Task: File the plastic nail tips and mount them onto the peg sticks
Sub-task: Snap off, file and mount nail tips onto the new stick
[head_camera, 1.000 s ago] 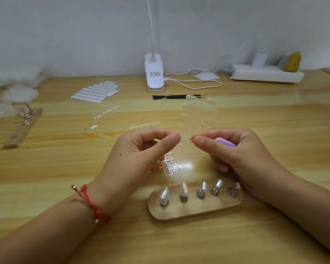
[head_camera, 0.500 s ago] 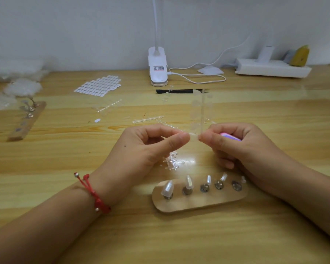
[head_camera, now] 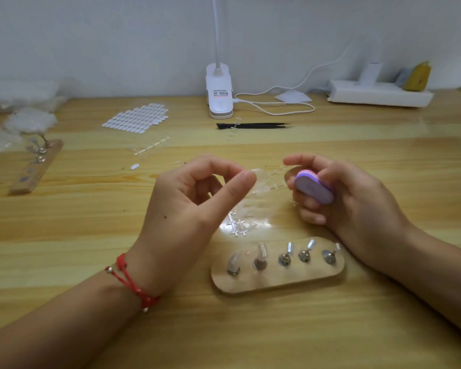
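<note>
Left hand [head_camera: 194, 206] first: thumb and forefinger are closed in a tight pinch, the other fingers curled behind, and a clear nail tip [head_camera: 254, 173] shows faintly at the thumb's end, hard to make out against the wood. Across a small gap, the right hand [head_camera: 351, 206] clutches the purple file block [head_camera: 314, 189] in curled fingers, forefinger stretched toward the pinch. File and tip are apart, so this reads as the filing step about to begin. The next move calls for bringing the block's flat face to the tip's edge with light, steady strokes. Below the hands, clear sprue scraps [head_camera: 237, 226] lie on the bench [head_camera: 91, 222]. Nearer still, the wooden holder [head_camera: 277, 280] carries five peg sticks [head_camera: 289, 251]. The two leftmost appear capped, and three wait bare.
</note>
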